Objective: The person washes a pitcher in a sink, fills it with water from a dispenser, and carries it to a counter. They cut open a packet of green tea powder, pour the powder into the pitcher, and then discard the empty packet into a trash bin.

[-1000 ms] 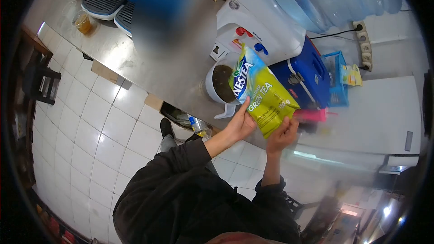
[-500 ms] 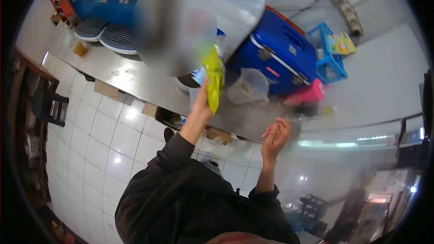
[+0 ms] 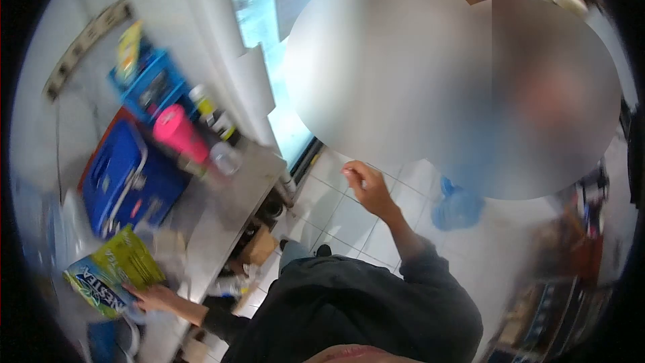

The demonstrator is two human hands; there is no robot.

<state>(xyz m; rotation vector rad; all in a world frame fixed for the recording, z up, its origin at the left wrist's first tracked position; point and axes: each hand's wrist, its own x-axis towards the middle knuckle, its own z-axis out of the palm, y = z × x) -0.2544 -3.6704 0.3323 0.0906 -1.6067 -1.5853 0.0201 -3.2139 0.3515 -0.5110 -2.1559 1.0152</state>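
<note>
My left hand (image 3: 153, 298) is closed on the lower edge of a green and blue Nestea pouch (image 3: 119, 273), which it holds over the counter beside the blue cooler box. The pouch's printed front faces up toward me. Away from the counter, my right hand (image 3: 368, 187) hangs in the air above the tiled floor. Its fingers are curled in toward the thumb, and anything between them is too small to make out. Close to the pouch stands a blurred translucent pitcher (image 3: 168, 245).
On the metal counter (image 3: 232, 205) are the blue cooler box (image 3: 134, 185), a pink tumbler (image 3: 180, 133), a clear cup (image 3: 226, 159), a dark bottle (image 3: 218, 121) and a blue basket (image 3: 153, 84). A blue plastic bag (image 3: 459, 207) lies right of my right hand. Blurred patches hide the upper right.
My view has swung to the right, so the counter now lies on my left. The pouch stays in my left hand and now shows its printed front. My right hand's fingers are more curled.
</note>
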